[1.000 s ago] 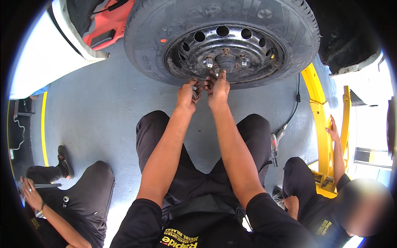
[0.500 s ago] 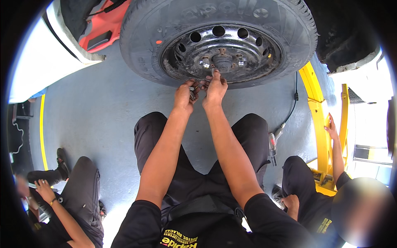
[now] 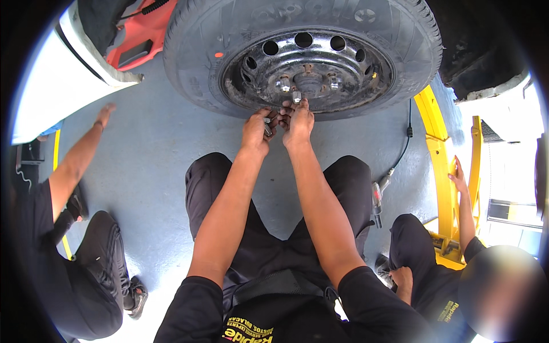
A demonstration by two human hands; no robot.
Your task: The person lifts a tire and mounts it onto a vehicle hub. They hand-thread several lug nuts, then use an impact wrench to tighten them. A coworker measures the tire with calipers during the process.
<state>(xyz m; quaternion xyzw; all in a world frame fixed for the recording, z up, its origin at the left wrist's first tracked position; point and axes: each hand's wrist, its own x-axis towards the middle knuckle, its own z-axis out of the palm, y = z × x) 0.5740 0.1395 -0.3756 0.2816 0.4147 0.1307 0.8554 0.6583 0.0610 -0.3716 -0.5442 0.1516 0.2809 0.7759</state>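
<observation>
A car wheel with a grey-black tyre (image 3: 200, 63) and a black steel rim (image 3: 366, 86) fills the top centre. Silver lug nuts (image 3: 285, 84) sit around its hub (image 3: 310, 82). My left hand (image 3: 256, 128) is just below the rim, fingers curled round silver lug nuts (image 3: 267, 126). Beside it, my right hand (image 3: 299, 120) has its fingertips at a silver nut (image 3: 297, 96) on the lower part of the hub; its thumb and fingers are bunched, partly hidden.
One co-worker (image 3: 74, 274) crouches left, arm stretched forward; another (image 3: 429, 286) crouches right, a hand on a yellow lift arm (image 3: 438, 154). An air impact gun (image 3: 376, 200) with a hose lies on the floor. White body panels (image 3: 51, 86) and a red object (image 3: 137, 34) flank the wheel.
The silver nut at my right fingertips now shows more plainly at the lower hub. The left co-worker has leaned forward, reaching an arm up toward the vehicle.
</observation>
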